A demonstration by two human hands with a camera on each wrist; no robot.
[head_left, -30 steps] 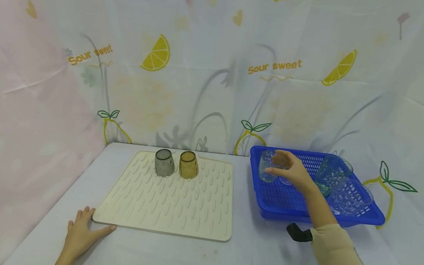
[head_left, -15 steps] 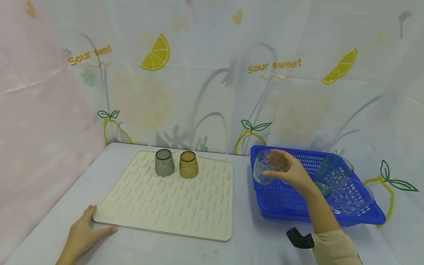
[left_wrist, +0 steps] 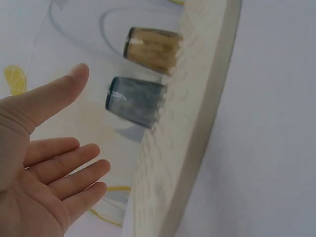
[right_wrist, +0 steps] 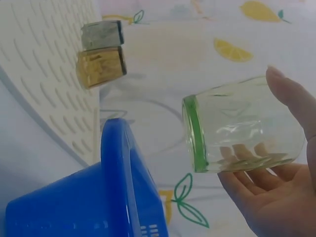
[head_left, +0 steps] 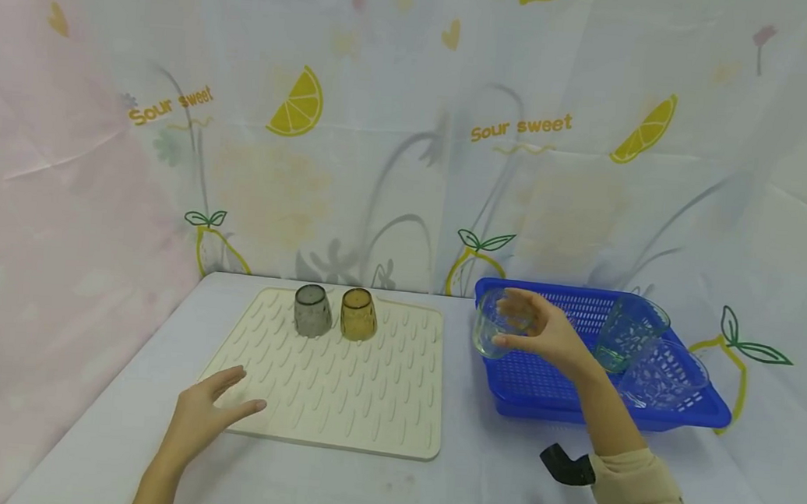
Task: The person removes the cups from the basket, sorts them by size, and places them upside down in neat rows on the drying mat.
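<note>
Right hand holds a glass above the basket

The right hand grasps the glass round its upper part, thumb on one side and fingers on the other, the fingers showing through the pale wall. The glass has a green band at its base, which points down. It is above the left end of the basket, and the right wrist view shows it apart from the rim.

The left hand is released, its thumb spread well away from its loosely extended fingers. From the head view it covers the near left corner of the mat.

Two cups stand upside down on the far part of the mat, just beside each other: the grey cup on the left, the amber cup on the right. Both are well apart from either hand.

In the right part of the blue basket, a greenish tumbler and a clear bowl-like vessel lean close together. Mat and basket rest on a white surface, before a backdrop printed with lemons. A beige sleeve covers the right forearm.
</note>
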